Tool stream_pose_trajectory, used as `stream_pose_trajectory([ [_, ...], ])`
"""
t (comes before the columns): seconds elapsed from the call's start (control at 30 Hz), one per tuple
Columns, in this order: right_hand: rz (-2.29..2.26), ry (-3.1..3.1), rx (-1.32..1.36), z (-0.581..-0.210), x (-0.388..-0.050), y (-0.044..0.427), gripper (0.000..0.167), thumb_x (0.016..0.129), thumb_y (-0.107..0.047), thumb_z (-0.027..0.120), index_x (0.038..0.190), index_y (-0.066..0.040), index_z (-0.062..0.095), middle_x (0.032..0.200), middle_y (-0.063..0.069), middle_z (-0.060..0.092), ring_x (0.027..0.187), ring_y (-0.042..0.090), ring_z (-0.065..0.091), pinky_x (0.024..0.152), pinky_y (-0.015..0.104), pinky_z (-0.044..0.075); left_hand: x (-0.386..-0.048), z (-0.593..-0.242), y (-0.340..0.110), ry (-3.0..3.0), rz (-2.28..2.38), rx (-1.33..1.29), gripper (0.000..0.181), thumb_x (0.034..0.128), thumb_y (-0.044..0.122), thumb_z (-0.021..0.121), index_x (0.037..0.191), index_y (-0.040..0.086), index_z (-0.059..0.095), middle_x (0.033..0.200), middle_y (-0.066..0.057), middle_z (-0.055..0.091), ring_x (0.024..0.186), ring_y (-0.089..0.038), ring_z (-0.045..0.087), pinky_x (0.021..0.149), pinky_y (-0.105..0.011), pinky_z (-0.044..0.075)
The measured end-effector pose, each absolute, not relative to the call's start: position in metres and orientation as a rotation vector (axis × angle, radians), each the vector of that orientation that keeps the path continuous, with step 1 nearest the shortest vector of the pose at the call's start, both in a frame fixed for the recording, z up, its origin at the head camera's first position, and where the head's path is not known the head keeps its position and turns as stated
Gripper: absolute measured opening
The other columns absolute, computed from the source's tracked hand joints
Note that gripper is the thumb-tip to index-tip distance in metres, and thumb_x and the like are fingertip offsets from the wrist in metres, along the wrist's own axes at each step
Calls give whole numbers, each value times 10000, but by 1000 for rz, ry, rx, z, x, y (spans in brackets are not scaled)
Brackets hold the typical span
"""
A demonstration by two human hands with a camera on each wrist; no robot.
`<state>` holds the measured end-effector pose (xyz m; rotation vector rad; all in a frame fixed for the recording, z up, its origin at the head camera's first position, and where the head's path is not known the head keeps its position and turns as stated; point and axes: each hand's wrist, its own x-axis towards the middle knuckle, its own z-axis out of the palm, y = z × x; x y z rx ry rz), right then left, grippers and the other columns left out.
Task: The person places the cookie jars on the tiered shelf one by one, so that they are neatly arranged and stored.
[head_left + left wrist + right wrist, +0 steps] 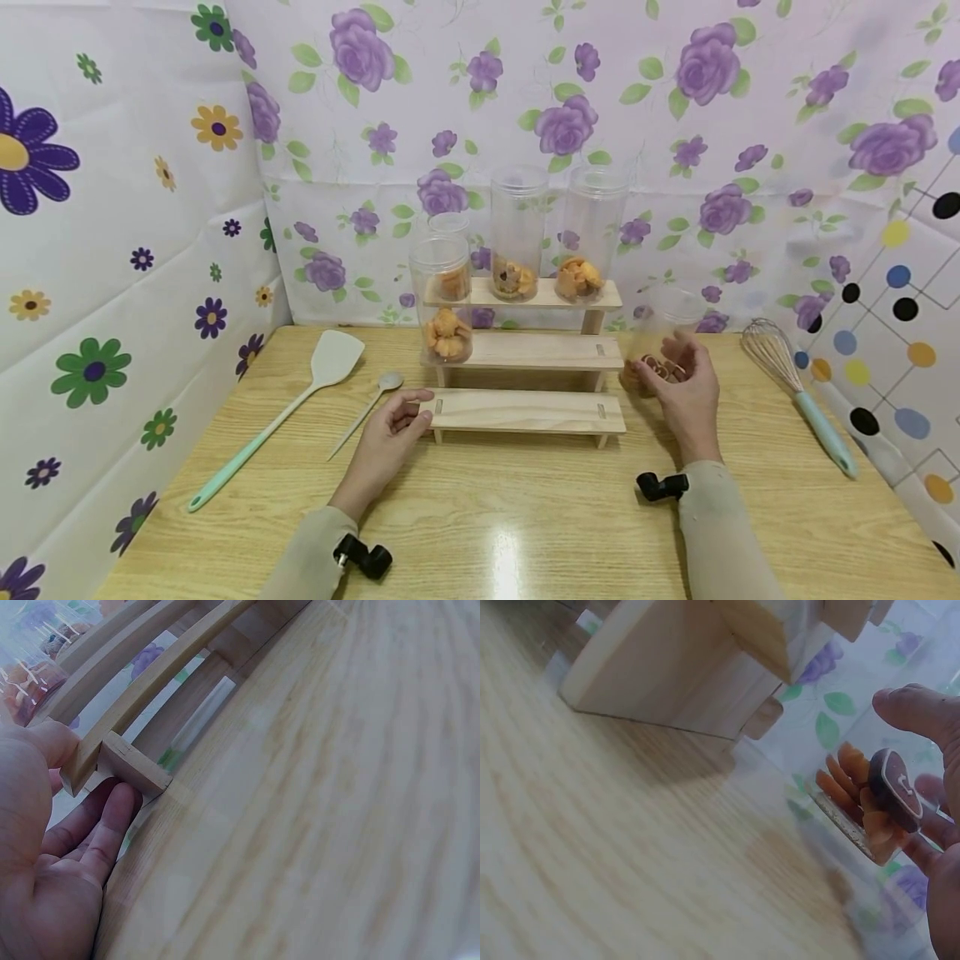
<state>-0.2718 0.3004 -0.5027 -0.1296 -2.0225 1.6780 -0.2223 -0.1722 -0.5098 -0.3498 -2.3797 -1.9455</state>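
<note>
My left hand (390,429) grips the left end of the lowest board of a three-step wooden stand (517,408); in the left wrist view its fingers (112,821) are bent beside the short leg. Right of the stand, my right hand (686,392) holds a clear jar (663,321) between thumb and fingers. Orange pieces (844,784) and a dark brown piece with a pale outline (896,787) show at the jar's bottom. Whether that jar touches the table is hard to tell.
Two clear jars (517,225) (592,225) and a third, partly hidden jar (450,223) stand on the top step. Another jar (441,283) occupies the middle step's left end. A spatula (333,358) and small spoon (390,382) lie left, a whisk (806,408) right.
</note>
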Motion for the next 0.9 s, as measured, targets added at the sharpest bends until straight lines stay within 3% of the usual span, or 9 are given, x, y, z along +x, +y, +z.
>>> stream_pose_trajectory([
  [0.4, 1651, -1942, -157, -491, -270, 305, 755, 909, -176, 964, 1568, -203, 596, 1423, 129, 659, 1277, 277, 649, 1038, 209, 538, -221, -510, -171, -2376, -1934, -347, 312, 1122, 225, 717, 1419, 130, 709, 1146, -175, 732, 1029, -244, 701, 885, -269, 579],
  [0.63, 1585, -1884, -96, -469, -266, 307, 713, 899, -125, 965, 1526, -143, 627, 1369, 137, 666, 1261, 267, 646, 1035, 226, 529, -221, -510, -172, -2373, -1943, -334, 316, 1120, 225, 720, 1420, 126, 708, 1153, -180, 728, 1022, -214, 697, 881, -257, 577],
  [0.9, 1612, -1759, 50, -436, -260, 303, 759, 872, -7, 951, 1544, -184, 645, 1366, 121, 660, 1199, 258, 611, 1026, 251, 494, -221, -510, -172, -2384, -1947, -335, 320, 1121, 224, 718, 1426, 128, 703, 1164, -185, 727, 1036, -221, 692, 891, -265, 574],
])
